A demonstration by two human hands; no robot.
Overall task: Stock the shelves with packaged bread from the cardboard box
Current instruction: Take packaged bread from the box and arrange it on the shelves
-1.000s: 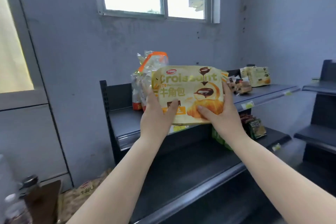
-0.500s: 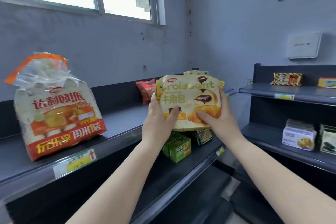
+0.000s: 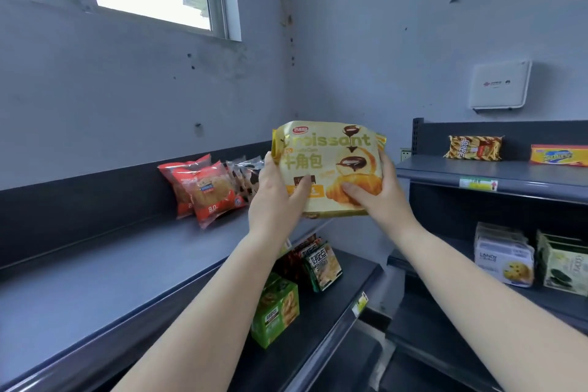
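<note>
A yellow croissant bread bag (image 3: 331, 162) is held upright in the air in front of me, over the right end of the dark top shelf (image 3: 105, 267). My left hand (image 3: 276, 200) grips its left edge, thumb across the front. My right hand (image 3: 378, 197) grips the right edge, thumb on the printed croissant. Red packaged buns (image 3: 206, 189) lean against the back panel of that shelf, just left of the bag. The cardboard box is out of view.
Clear-wrapped cakes (image 3: 246, 177) stand behind my left hand. Green boxes (image 3: 276, 309) and snack packs (image 3: 321, 261) sit on the lower shelf. A second shelf unit (image 3: 509, 181) at right carries packets (image 3: 474, 147) and boxes (image 3: 506, 258). A white wall box (image 3: 499, 84) hangs above.
My view has swung right along the shelf with the croissant bag still in both hands. The big orange-topped bread bag has left view; the red buns and corner are nearer.
</note>
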